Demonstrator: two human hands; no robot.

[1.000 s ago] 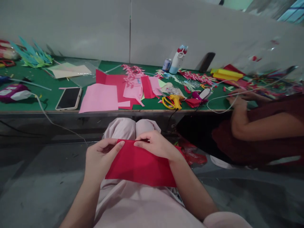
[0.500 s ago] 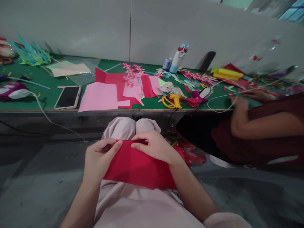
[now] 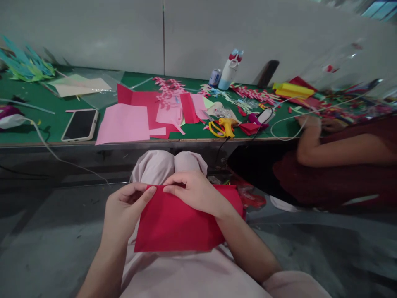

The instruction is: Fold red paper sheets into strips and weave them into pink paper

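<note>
A sheet of red paper (image 3: 180, 223) lies over my lap, its far edge raised between my hands. My left hand (image 3: 124, 207) pinches the far left corner between thumb and fingers. Close beside it, my right hand (image 3: 192, 192) pinches the same far edge, thumb on top and fingers behind. The right part of the paper runs under my right wrist. Whether the far edge is folded over is hard to see.
Ahead is a green table holding pink paper (image 3: 124, 124), a phone (image 3: 80, 125), yellow scissors (image 3: 217, 129), a yellow glue gun (image 3: 228, 126), a can (image 3: 214, 78) and a bottle (image 3: 230, 70). At the right, a co-worker's arm (image 3: 341, 149) rests near a white cord.
Both hands have shifted slightly left in view, closer together along the far edge. The paper's near left corner has swung lower. The table scene has also shifted left.
</note>
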